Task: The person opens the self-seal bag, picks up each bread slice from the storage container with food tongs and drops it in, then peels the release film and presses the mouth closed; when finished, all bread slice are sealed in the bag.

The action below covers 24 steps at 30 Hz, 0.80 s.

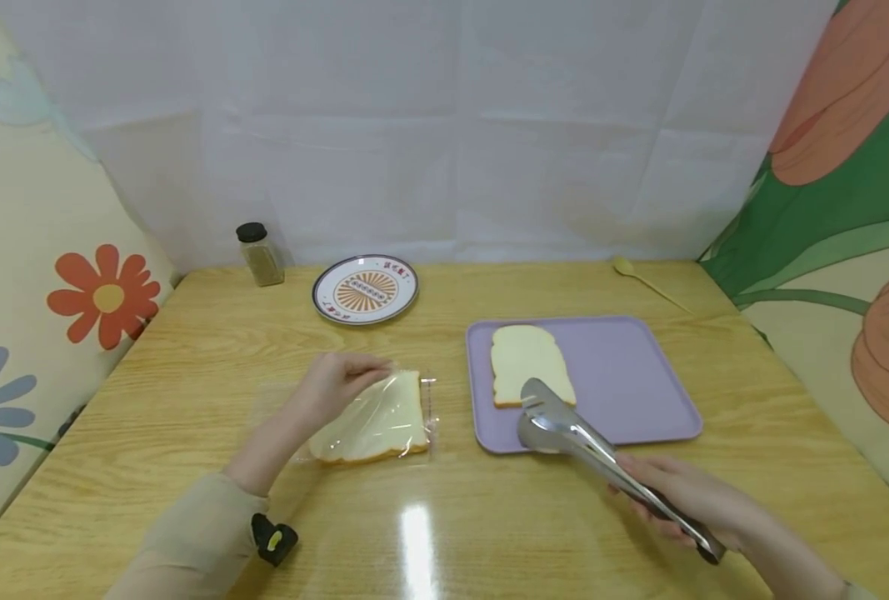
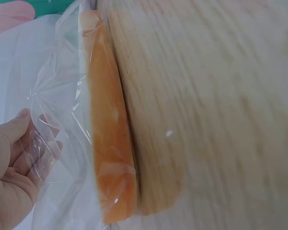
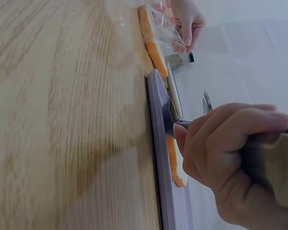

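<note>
Head view shows a bagged slice point(image 1: 402, 417) left of centre in the frame, lying on the bench point(image 1: 534, 533) inside a clear bag point(image 1: 430, 408), and a bare slice point(image 1: 526, 358) right of centre, on the left part of a purple tray point(image 1: 624, 392). Above the bagged slice, the left hand point(image 1: 335, 387) pinches loose film between thumb and fingers. At lower right, the right hand point(image 1: 684, 497) has its fingers wrapped round metal tongs point(image 1: 590, 446); their 2 ends stand apart at the bare slice's lower edge, though I cannot tell whether they touch it. Both slices look light, soft and easily dented, so the tongs would best take the bare slice broadly by its crust, with gentle pressure. The film seems thin and slippery; a pinch at its loose part spares the bread. A plate point(image 1: 365, 289) and a black-lidded jar point(image 1: 260, 257) stand at upper left.
</note>
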Motion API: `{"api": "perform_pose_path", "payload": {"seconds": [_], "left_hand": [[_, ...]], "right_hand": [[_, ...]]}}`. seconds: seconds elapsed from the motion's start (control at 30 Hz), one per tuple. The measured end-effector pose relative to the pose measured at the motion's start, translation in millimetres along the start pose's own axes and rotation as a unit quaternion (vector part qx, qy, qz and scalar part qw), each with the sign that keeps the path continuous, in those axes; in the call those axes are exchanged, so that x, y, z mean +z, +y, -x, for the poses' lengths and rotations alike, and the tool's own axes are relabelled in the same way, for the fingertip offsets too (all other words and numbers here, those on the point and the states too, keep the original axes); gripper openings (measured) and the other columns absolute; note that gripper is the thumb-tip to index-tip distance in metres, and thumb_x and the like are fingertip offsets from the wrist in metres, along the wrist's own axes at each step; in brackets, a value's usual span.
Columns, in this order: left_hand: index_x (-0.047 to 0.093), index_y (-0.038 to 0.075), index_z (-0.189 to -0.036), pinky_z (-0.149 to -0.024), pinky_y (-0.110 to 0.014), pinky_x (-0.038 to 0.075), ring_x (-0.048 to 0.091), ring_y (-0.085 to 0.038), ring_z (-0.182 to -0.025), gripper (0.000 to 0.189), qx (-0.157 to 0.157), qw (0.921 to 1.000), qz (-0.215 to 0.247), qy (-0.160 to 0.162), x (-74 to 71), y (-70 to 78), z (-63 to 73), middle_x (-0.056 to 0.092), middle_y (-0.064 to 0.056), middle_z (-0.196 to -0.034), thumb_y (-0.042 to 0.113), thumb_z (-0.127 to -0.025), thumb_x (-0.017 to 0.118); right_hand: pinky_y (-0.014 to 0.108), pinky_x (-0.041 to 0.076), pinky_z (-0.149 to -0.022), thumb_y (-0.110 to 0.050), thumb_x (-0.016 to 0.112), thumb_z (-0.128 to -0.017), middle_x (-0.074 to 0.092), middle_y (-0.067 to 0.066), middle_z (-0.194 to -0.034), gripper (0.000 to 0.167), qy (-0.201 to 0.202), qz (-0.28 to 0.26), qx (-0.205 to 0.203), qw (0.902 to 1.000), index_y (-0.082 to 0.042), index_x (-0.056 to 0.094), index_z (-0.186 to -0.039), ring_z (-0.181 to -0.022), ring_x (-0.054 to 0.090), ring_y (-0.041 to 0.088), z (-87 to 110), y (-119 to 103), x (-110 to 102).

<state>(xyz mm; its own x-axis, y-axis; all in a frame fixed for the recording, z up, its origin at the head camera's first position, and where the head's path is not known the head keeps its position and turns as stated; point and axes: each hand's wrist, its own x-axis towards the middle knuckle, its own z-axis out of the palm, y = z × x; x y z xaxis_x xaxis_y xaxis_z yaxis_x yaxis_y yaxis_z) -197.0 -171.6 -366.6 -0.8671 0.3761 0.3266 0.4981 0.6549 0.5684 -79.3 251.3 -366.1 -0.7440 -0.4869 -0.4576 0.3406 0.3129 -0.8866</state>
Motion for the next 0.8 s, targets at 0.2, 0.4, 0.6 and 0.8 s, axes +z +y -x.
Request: {"api": "perform_pose_path", "payload": {"seconds": [0.2, 0.4, 0.6, 0.8], "left_hand": [[0.072, -0.001, -0.097, -0.08, -0.04, 0.057, 0.069, -0.032, -0.092, 0.016, 0.016, 0.9998, 0.003, 0.009, -0.5, 0.9, -3.2, 0.072, -0.017, -0.096, 0.004, -0.083, 0.069], [0.072, 0.0, -0.098, -0.079, -0.039, 0.058, 0.069, -0.03, -0.092, 0.016, 0.009, 0.9999, 0.007, 0.01, -0.4, 1.5, -3.0, 0.072, -0.017, -0.096, 0.005, -0.083, 0.069], [0.072, 0.0, -0.098, -0.079, -0.039, 0.058, 0.069, -0.03, -0.092, 0.016, 0.002, 0.9999, 0.007, 0.011, 0.6, 1.8, -1.8, 0.072, -0.017, -0.096, 0.005, -0.084, 0.069], [0.073, 0.0, -0.096, -0.078, -0.039, 0.058, 0.07, -0.029, -0.09, 0.014, 0.01, 0.9998, 0.003, 0.017, 0.6, 2.0, 0.1, 0.072, -0.016, -0.095, 0.005, -0.083, 0.069]], "right_hand": [[0.014, 0.035, -0.035, -0.045, 0.035, -0.101, 0.052, -0.005, -0.066, 0.055, 0.016, 0.003, -0.002, 0.9999, 0.007, 0.05, -0.107, -0.041, 0.041, 0.0, -4.2, -3.6, 4.4], [0.014, 0.034, -0.035, -0.045, 0.035, -0.101, 0.052, -0.005, -0.065, 0.057, 0.046, 0.005, -0.01, 0.9989, 0.01, 0.05, -0.108, -0.04, 0.04, 0.0, -5.8, -3.2, 9.9], [0.014, 0.035, -0.034, -0.046, 0.034, -0.101, 0.052, -0.005, -0.062, 0.06, 0.074, 0.001, -0.009, 0.9972, 0.011, 0.048, -0.109, -0.038, 0.041, 0.0, -5.1, -1.1, 15.0], [0.016, 0.035, -0.035, -0.048, 0.033, -0.1, 0.05, -0.004, -0.064, 0.06, 0.127, 0.02, 0.005, 0.9917, 0.009, 0.047, -0.113, -0.04, 0.04, 0.002, -9.1, 2.2, 22.9]]}}
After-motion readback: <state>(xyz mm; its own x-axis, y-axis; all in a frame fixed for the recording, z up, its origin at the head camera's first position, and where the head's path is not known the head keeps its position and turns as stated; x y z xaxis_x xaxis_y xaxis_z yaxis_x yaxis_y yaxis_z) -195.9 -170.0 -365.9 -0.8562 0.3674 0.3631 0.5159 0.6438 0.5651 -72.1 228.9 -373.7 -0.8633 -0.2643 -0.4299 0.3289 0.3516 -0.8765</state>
